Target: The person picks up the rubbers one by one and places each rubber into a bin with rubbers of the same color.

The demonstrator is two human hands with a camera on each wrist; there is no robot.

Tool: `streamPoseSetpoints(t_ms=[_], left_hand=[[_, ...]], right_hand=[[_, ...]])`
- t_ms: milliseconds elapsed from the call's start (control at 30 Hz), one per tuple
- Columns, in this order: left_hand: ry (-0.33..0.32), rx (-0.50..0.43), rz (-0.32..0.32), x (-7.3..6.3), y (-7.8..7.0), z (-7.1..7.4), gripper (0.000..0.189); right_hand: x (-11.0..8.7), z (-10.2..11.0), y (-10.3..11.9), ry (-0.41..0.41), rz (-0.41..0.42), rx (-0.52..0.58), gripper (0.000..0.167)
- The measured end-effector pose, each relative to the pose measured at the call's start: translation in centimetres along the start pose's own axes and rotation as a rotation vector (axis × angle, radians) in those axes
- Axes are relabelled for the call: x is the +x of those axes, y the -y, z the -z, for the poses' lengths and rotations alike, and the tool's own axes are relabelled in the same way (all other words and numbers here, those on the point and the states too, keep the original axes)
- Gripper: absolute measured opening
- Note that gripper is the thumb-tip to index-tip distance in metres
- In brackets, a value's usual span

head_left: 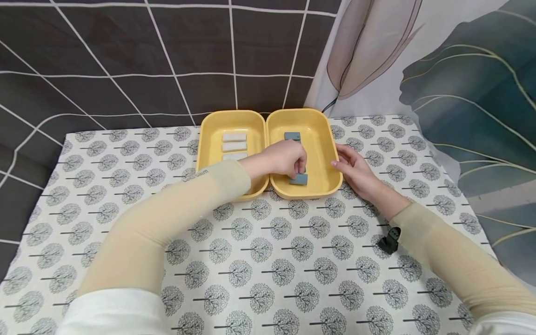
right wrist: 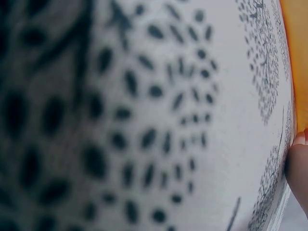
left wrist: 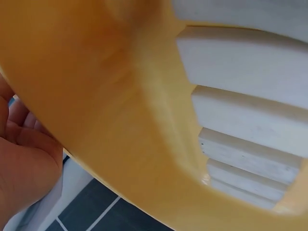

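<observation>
Two yellow trays stand side by side on the table. My left hand (head_left: 289, 158) reaches into the right tray (head_left: 324, 139), fingers curled, with fingertips on a small blue-grey block (head_left: 298, 179) near its front. Another blue-grey block (head_left: 292, 136) lies at the back of that tray; the part between is mostly covered by the hand. My right hand (head_left: 356, 171) holds the right tray's outer wall, its thumb over the rim and the other fingers outside. In the left wrist view the left hand (left wrist: 29, 159) shows at the left edge, beyond a yellow wall.
In the left tray (head_left: 205, 139) lie several white blocks (left wrist: 245, 62) in a row, partly hidden by my left forearm in the head view. A tree-print cloth (head_left: 259, 251) covers the table. Behind stands a dark checked curtain (head_left: 201, 51), and a black wrist camera (head_left: 390, 240) sits by my right sleeve.
</observation>
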State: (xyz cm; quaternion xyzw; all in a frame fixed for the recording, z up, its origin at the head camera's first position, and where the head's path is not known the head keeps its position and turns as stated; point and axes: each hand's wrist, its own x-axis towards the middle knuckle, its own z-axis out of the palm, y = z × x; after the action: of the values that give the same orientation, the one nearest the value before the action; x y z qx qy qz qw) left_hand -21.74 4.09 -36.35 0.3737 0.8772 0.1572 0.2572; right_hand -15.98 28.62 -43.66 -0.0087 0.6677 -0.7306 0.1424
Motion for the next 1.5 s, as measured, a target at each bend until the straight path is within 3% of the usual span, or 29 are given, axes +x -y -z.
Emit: streamPoseSetpoints(t_ms=[300, 800, 1500], left_hand=[[0.022, 0.001, -0.016, 0.2, 0.7, -0.4, 0.016], [0.000, -0.021, -0.072, 0.5, 1.3, -0.7, 0.017], [0.028, -0.019, -0.079, 0.8, 1.6, -0.7, 0.017]], right_hand=[[0.1, 0.1, -0.1, -0.011, -0.012, 0.010, 0.063], [0.0, 0.0, 0.0, -0.007, -0.021, 0.003, 0.064], [0.0, 0.1, 0.0, -0.002, -0.017, -0.033, 0.066]])
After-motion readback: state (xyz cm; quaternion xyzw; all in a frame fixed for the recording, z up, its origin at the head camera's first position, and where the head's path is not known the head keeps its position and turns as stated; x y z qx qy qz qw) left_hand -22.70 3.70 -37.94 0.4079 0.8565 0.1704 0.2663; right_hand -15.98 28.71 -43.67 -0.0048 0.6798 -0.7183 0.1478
